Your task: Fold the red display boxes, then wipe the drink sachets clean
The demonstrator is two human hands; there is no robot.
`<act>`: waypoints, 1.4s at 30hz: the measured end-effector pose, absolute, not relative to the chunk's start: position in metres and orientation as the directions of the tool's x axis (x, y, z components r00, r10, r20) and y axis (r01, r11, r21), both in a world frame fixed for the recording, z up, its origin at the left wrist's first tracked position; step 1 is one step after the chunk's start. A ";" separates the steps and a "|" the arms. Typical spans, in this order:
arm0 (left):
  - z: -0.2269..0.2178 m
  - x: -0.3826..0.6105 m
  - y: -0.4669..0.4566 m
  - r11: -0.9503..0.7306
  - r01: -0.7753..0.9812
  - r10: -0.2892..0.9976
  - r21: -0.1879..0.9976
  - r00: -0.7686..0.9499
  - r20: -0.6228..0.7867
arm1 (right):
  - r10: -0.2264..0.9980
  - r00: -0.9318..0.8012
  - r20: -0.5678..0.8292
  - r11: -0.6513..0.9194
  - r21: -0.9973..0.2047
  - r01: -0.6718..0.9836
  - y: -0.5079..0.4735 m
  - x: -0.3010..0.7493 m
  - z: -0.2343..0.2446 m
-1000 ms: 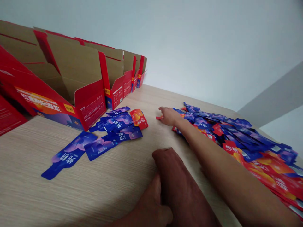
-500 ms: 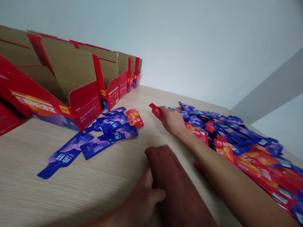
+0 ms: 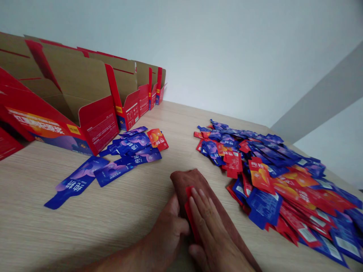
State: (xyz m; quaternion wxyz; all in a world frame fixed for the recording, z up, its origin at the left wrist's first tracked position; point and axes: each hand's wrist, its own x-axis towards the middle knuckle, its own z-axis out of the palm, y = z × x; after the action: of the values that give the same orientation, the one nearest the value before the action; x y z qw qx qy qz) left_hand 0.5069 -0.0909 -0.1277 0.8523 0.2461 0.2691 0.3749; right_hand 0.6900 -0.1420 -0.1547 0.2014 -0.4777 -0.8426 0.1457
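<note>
My left hand [image 3: 167,234] grips the edge of a folded brown cloth [image 3: 195,175], its thumb bent over the near side. My right hand [image 3: 210,223] lies along the cloth with its fingers long and close together. Under those fingers is a red sachet [image 3: 190,204], pressed against the cloth and mostly covered by the hand. To the right spreads a heap of blue and red sachets [image 3: 265,175]. Left of the cloth are several loose blue sachets [image 3: 134,145], overlapping, with one red-orange sachet [image 3: 158,138] at their right end.
Open red cardboard boxes [image 3: 102,124] stand in a row at the left, running back to the wall [image 3: 227,56]. All of it rests on a light wood-grain table [image 3: 127,204]. A lone blue sachet [image 3: 78,179] lies flat in front of the boxes.
My right hand has come back from beside the far edge of the heap, bringing the red sachet down onto the brown cloth. My left hand keeps its hold on the cloth.
</note>
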 end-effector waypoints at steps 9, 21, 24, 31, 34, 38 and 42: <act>-0.134 0.506 -0.087 0.567 -0.562 0.758 0.602 0.642 -0.115 | 0.928 -0.315 0.199 0.371 -0.567 0.735 -0.092 0.692 -0.146; -0.129 0.508 -0.087 0.590 -0.492 0.759 0.640 0.608 -0.231 | 0.983 0.063 0.173 0.160 -0.972 0.173 -0.076 0.724 -0.112; -0.129 0.509 -0.087 0.582 -0.505 0.762 0.637 0.613 -0.210 | 0.990 0.014 0.141 0.139 -0.983 0.120 -0.081 0.718 -0.116; -0.133 0.508 -0.086 0.566 -0.543 0.768 0.621 0.620 -0.158 | 0.942 -0.296 0.158 0.327 -0.634 0.701 -0.099 0.690 -0.138; -0.134 0.505 -0.088 0.570 -0.526 0.768 0.632 0.615 -0.181 | 0.920 -0.386 0.070 0.359 -0.547 0.756 -0.115 0.686 -0.134; -0.131 0.504 -0.089 0.619 -0.485 0.735 0.618 0.636 -0.236 | 0.881 -0.470 0.052 0.423 -0.529 0.736 -0.139 0.690 -0.135; -0.130 0.505 -0.090 0.608 -0.516 0.740 0.604 0.644 -0.194 | 0.817 -0.569 0.099 0.532 -0.510 0.676 -0.152 0.691 -0.141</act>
State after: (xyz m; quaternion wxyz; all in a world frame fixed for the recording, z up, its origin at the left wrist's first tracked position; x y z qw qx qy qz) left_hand 0.5045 -0.0898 -0.1303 0.8696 0.2568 0.2181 0.3609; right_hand 0.6913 -0.1515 -0.1410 0.1653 -0.4340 -0.8596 0.2133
